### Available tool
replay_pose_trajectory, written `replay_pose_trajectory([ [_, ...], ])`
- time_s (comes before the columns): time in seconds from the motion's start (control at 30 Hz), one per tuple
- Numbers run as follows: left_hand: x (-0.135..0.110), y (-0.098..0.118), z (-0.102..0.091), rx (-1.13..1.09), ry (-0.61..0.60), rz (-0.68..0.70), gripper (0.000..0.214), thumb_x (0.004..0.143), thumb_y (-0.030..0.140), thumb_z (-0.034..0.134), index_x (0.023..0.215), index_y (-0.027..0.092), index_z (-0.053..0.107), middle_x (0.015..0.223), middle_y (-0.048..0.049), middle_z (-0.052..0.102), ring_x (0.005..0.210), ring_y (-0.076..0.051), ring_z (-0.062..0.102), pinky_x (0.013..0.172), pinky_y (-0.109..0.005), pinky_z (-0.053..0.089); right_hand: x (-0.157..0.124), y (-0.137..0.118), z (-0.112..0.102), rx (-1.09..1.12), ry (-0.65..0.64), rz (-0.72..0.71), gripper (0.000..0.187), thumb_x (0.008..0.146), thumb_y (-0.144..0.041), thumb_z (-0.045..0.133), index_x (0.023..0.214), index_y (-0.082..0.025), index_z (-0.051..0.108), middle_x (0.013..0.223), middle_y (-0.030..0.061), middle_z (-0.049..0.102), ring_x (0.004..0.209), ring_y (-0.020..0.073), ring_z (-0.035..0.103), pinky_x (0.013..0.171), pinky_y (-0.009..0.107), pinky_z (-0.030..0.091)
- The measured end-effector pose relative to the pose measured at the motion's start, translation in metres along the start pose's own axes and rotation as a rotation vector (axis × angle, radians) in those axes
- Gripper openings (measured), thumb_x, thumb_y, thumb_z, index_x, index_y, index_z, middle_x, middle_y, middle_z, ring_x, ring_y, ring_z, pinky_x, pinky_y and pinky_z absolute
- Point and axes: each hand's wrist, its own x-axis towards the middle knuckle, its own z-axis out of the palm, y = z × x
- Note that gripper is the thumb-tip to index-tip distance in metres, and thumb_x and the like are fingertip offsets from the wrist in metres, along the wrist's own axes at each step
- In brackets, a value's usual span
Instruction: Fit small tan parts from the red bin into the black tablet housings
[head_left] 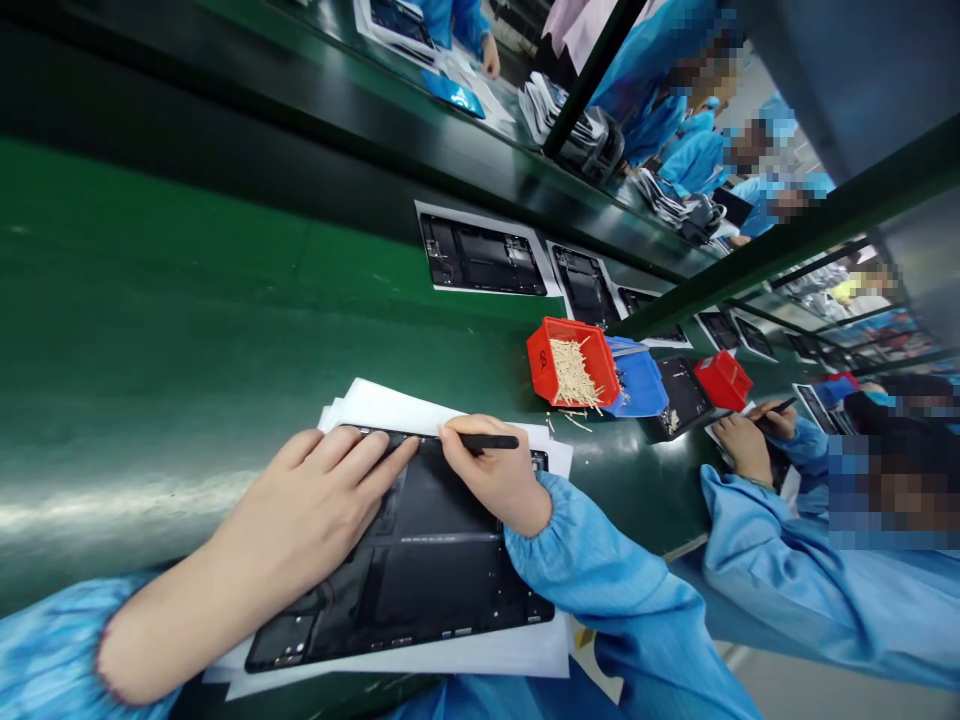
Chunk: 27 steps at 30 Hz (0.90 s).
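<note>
A black tablet housing [442,560] lies on white paper sheets [517,655] directly before me. My left hand [322,490] rests over its left part, fingers stretched out, the index fingertip touching the far edge. My right hand [499,480] grips slim black tweezers [487,441] at the same edge, just right of that fingertip. The tool's back end points right; its tip is hidden behind my fingers. Whether a small part sits at the tip, I cannot tell.
Beyond my right hand stand a red bin [546,372] of small pale strips and a blue bin [641,385]. Several tablet housings [484,258] on paper line the green bench [225,330]. To the right, a co-worker's hands [746,445] work beside another red bin [724,380].
</note>
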Motion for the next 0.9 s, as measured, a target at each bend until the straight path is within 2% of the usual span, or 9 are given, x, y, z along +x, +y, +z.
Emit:
replay_pose_trajectory([
  [0.13,-0.006,-0.003,-0.002,-0.042,0.062,0.019,0.039,0.102,0.009,0.046,0.13,0.006,0.073,0.114,-0.0159,0.079,0.099,-0.033,0.065,0.083,-0.047,0.043,-0.002,0.001,-0.001,-0.071,-0.014,-0.012,0.026,0.105,-0.03,0.063,0.085,-0.021,0.078,0.078,0.005,0.08,0.069,0.0173,0.075,0.071,0.027,0.06],
  [0.3,-0.007,-0.006,-0.003,-0.073,0.124,-0.006,0.031,0.108,0.017,0.048,0.123,0.009,0.073,0.113,-0.0146,0.08,0.104,-0.033,0.066,0.085,-0.046,0.045,0.002,-0.001,-0.004,0.078,-0.051,-0.041,0.024,0.104,-0.03,0.065,0.086,-0.021,0.079,0.08,0.0041,0.081,0.071,0.0171,0.076,0.073,0.028,0.062],
  [0.43,-0.004,-0.005,-0.004,-0.076,0.126,-0.011,0.03,0.107,0.017,0.048,0.121,0.009,0.074,0.112,-0.0145,0.08,0.104,-0.035,0.066,0.085,-0.047,0.044,0.005,0.002,-0.001,0.18,-0.109,-0.032,0.021,0.104,-0.031,0.069,0.091,-0.022,0.081,0.087,0.0051,0.084,0.078,0.0184,0.078,0.077,0.031,0.064],
  [0.57,-0.004,-0.004,-0.003,-0.085,0.125,-0.01,0.03,0.106,0.015,0.047,0.118,0.009,0.074,0.11,-0.0153,0.08,0.103,-0.035,0.065,0.084,-0.048,0.044,0.005,0.005,0.003,0.182,-0.17,-0.011,0.02,0.104,-0.034,0.07,0.093,-0.023,0.082,0.09,0.0051,0.084,0.081,0.0185,0.079,0.081,0.032,0.065],
  [0.73,-0.003,-0.003,-0.006,-0.091,0.123,-0.014,0.028,0.106,0.014,0.048,0.116,0.008,0.074,0.11,-0.0146,0.08,0.102,-0.035,0.065,0.083,-0.048,0.044,0.005,0.006,0.003,0.229,-0.163,-0.059,0.021,0.105,-0.033,0.07,0.094,-0.021,0.082,0.09,0.0055,0.084,0.081,0.018,0.079,0.08,0.032,0.066],
  [0.83,-0.004,-0.007,-0.005,-0.129,0.112,-0.037,0.027,0.109,0.021,0.049,0.118,0.013,0.073,0.11,-0.0124,0.08,0.102,-0.033,0.066,0.082,-0.047,0.045,0.006,0.007,0.002,0.254,-0.181,-0.071,0.02,0.105,-0.033,0.07,0.093,-0.021,0.082,0.091,0.0059,0.085,0.081,0.0181,0.079,0.08,0.032,0.066],
  [0.9,-0.005,-0.014,-0.003,-0.202,0.09,-0.083,0.03,0.112,0.028,0.048,0.125,0.016,0.071,0.114,-0.0113,0.08,0.106,-0.032,0.067,0.085,-0.046,0.047,0.007,0.007,0.002,0.25,-0.204,-0.059,0.02,0.104,-0.033,0.071,0.093,-0.021,0.083,0.091,0.0056,0.085,0.08,0.018,0.079,0.079,0.032,0.066],
])
